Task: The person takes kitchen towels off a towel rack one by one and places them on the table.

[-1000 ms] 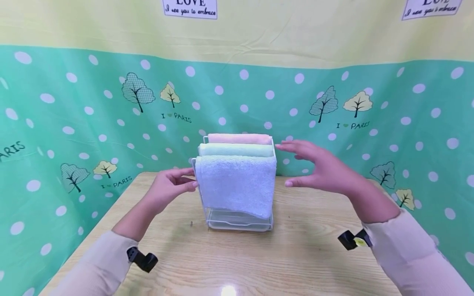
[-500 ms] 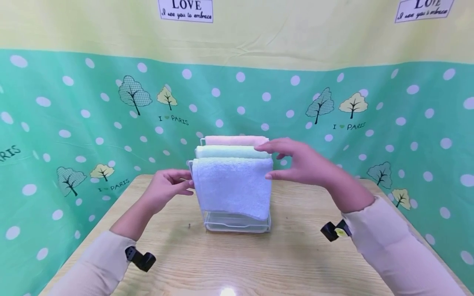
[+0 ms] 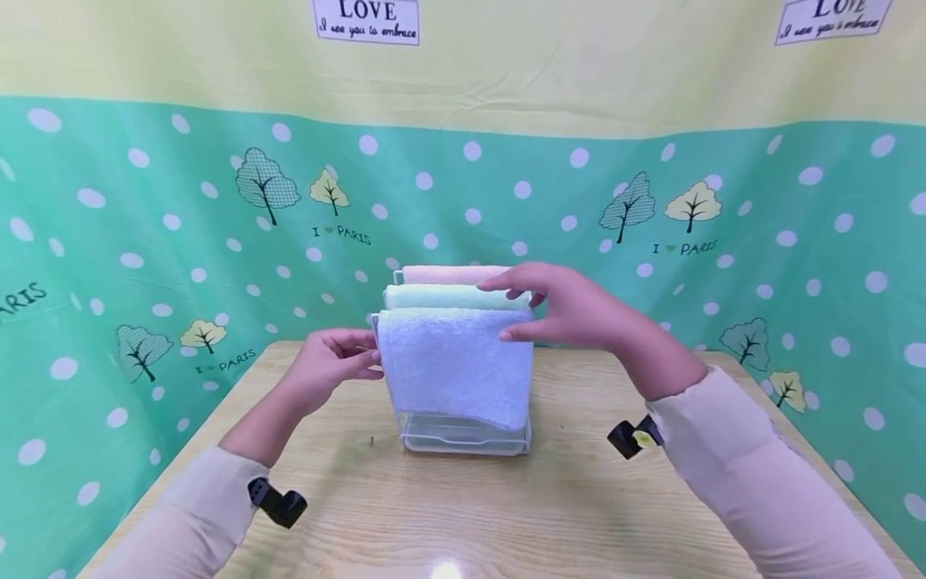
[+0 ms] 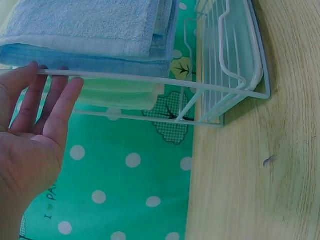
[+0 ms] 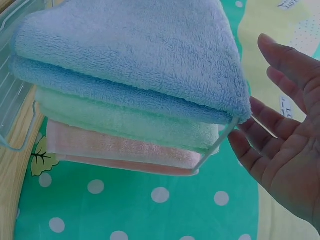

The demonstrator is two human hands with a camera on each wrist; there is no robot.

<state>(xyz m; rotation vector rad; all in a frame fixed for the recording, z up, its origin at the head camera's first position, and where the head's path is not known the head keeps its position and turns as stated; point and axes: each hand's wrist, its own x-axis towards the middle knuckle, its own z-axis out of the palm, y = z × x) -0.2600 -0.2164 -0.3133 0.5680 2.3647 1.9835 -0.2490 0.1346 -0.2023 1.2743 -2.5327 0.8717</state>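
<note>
A white wire towel rack (image 3: 466,442) stands on the wooden table with three towels draped over its bars. The blue towel (image 3: 452,370) hangs at the front, the pale green towel (image 3: 434,296) behind it, and the pink towel (image 3: 444,274) at the back. My left hand (image 3: 329,366) holds the rack's left side wire (image 4: 125,77) between thumb and fingers. Over the upper right corner of the blue towel hovers my right hand (image 3: 571,310), thumb and fingers spread. In the right wrist view its fingertips (image 5: 240,140) are close to the rack's top end; contact is unclear.
A shallow clear tray (image 4: 250,50) forms the rack's base. Behind the table (image 3: 463,515) hangs a green and yellow printed curtain (image 3: 470,185). One small dark mark (image 3: 372,441) lies left of the rack.
My right hand has moved left from beside the rack to over the blue towel's upper right corner. The left hand stays at the rack's left side.
</note>
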